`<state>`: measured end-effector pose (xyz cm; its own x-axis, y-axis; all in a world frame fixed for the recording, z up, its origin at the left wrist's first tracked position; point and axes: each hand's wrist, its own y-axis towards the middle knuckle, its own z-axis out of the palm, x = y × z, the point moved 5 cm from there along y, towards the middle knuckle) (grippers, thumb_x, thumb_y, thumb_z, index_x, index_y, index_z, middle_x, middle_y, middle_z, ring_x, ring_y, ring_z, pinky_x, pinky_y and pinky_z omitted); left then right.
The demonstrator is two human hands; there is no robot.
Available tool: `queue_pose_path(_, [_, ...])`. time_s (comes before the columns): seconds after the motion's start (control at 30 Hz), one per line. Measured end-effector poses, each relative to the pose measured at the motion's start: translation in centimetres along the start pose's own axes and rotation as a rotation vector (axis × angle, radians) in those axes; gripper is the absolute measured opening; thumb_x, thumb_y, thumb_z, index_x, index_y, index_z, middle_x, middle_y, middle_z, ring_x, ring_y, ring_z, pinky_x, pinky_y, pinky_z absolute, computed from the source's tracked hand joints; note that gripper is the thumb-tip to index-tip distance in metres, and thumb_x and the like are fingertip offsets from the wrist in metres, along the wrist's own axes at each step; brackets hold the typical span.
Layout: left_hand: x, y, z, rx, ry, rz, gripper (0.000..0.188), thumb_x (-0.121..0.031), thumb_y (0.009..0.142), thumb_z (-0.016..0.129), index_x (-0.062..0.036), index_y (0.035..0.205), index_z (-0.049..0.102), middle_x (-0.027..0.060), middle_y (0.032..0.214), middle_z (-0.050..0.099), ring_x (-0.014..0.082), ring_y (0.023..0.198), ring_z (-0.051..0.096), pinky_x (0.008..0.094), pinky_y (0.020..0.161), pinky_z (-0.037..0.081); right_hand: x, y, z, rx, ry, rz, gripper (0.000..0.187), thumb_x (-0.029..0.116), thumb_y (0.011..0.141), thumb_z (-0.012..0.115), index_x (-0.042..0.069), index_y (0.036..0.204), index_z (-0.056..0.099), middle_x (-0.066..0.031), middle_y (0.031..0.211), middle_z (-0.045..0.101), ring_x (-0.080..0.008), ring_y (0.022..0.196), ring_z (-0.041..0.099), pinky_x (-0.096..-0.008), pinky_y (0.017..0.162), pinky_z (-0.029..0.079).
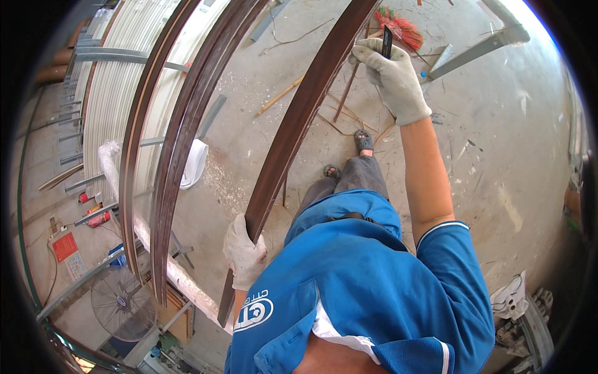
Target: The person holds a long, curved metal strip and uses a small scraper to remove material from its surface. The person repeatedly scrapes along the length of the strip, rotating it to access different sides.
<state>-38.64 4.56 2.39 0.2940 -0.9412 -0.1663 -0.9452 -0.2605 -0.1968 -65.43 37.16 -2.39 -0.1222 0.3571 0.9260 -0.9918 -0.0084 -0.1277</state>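
Several brown strips (163,187) lie stacked on the rack at the left, a white cloth (197,163) draped beside them. Left hand (244,252), gloved, is curled tight round the lower part of a long brown strip (293,131). Right hand (393,78) steadies its upper part while gripping a small dark tool (387,41), above the dusty concrete floor (498,162).

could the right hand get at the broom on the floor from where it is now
Probably not. The right hand is raised beside the brown strip, its grip shut on a small dark tool. The red-bristled broom lies far below on the floor; the person would need to bend down.
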Motion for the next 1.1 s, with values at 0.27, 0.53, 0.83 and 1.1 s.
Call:
queue_pose_path(0.27, [0.0,-0.2,0.0,0.034,0.137,-0.072,0.067,-0.011,0.074,0.073,-0.0001,0.136,0.052,0.0240,0.122,0.062,0.0434,0.112,0.060,0.0495,0.098,0.048,0.3,0.1,0.3,-0.017,-0.080,-0.035,0.019,0.021,0.095,0.074,0.003,0.100,0.072,0.0049,0.070,0.059,-0.0003,0.054,0.037,-0.0185,0.050,0.028])
queue_pose_path(0.53, [-0.3,-0.3,0.4,-0.060,0.157,0.011,0.059,-0.010,0.076,0.070,-0.0037,0.132,0.053,0.0217,0.109,0.062,0.0433,0.102,0.060,0.0521,0.089,0.048,0.9,-0.3,-0.1,-0.014,-0.278,-0.138,0.018,0.018,0.097,0.068,0.001,0.102,0.072,0.0022,0.080,0.067,0.0002,0.062,0.042,-0.0188,0.053,0.032])
queue_pose_path(0.83, [0.6,0.1,0.9,-0.064,0.190,0.002,0.067,-0.011,0.072,0.074,-0.0024,0.134,0.053,0.0221,0.113,0.063,0.0429,0.105,0.061,0.0509,0.093,0.048,1.3,-0.8,0.1,-0.107,-0.327,-0.166,0.019,0.012,0.096,0.066,-0.003,0.106,0.073,-0.0012,0.084,0.069,-0.0079,0.079,0.061,-0.0237,0.077,0.049])
queue_pose_path(1.1, [0.1,-0.1,1.0,-0.104,0.196,0.056,0.057,-0.010,0.077,0.071,-0.0026,0.130,0.052,0.0212,0.104,0.062,0.0436,0.098,0.060,0.0533,0.087,0.048,1.0,0.1,-0.1,-0.214,-0.565,-0.293,0.016,0.014,0.091,0.067,-0.001,0.095,0.072,-0.0070,0.080,0.070,-0.0132,0.074,0.062,-0.0289,0.073,0.052])
